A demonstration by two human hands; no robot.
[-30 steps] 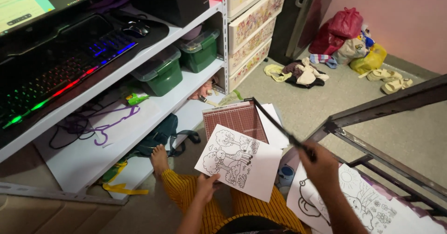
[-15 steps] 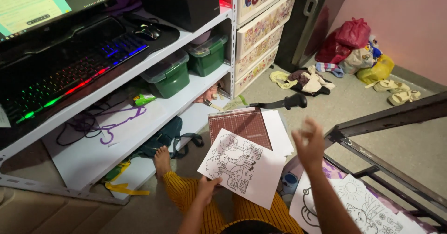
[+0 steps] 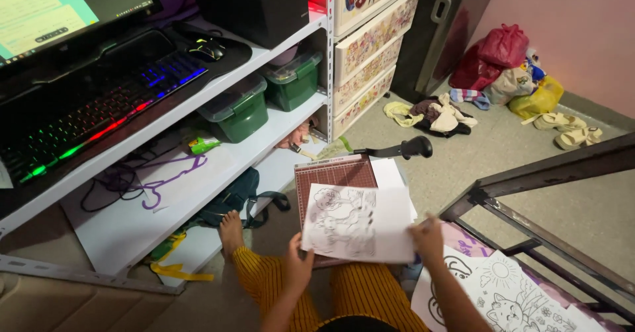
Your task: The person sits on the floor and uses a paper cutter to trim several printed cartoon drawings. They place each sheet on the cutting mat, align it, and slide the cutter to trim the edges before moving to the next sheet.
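Both grips pinch one colouring sheet (image 3: pixel 360 223): left hand (image 3: pixel 299 266) on its near-left corner, right hand (image 3: pixel 428 239) on its right edge. Sheet hangs above paper trimmer (image 3: pixel 334 173), w/ black handle (image 3: pixel 403 150) beyond. More line-art pages (image 3: pixel 509 292) just right of right hand, metal frame (image 3: pixel 549 173) crowding that side. Open floor (image 3: pixel 463 153) further ahead.

Left hand (image 3: pixel 299 266) and right hand (image 3: pixel 428 239) hold a colouring sheet (image 3: pixel 360 223) over the paper cutter (image 3: pixel 334 173).
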